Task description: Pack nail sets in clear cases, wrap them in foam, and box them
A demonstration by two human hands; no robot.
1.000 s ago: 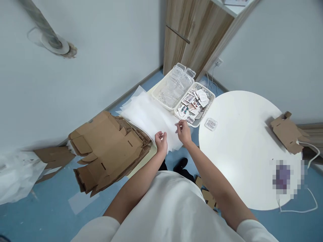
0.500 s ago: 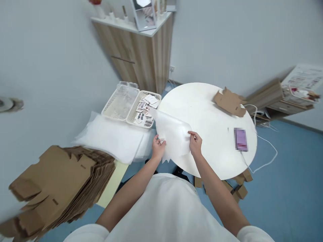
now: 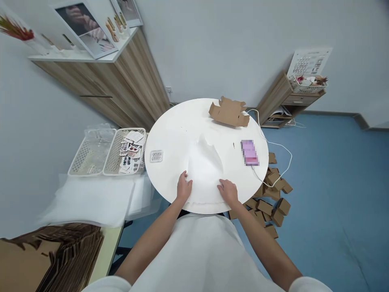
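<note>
A thin white foam sheet [image 3: 205, 178] lies over the near part of the white round table [image 3: 170, 121], its far edge curling upward. At the sheet's left edge is my left hand [image 3: 184, 188], with the thumb on the sheet and the index finger pointing forward. My right hand [image 3: 229, 192] pinches the right edge with bent fingers. Left of the sheet sits a small clear case of press-on nails [image 3: 156, 156]. Farther back on the table lies a partly folded brown cardboard box [image 3: 229, 111]. A phone [image 3: 249, 153], blurred out, rests at the right with a white cable.
Two white baskets [image 3: 106, 164] stand at the left, one with nail cards. Below them are stacked foam sheets [image 3: 91, 198] and flat cardboard [image 3: 69, 255]. Small brown boxes [image 3: 273, 182] lie on the floor at right. A wooden cabinet [image 3: 136, 77] stands behind.
My view has turned right. The foam sheet went from being held up over the table's left edge to lying on the table in front of me, both hands moving with it. The nail case is now visible.
</note>
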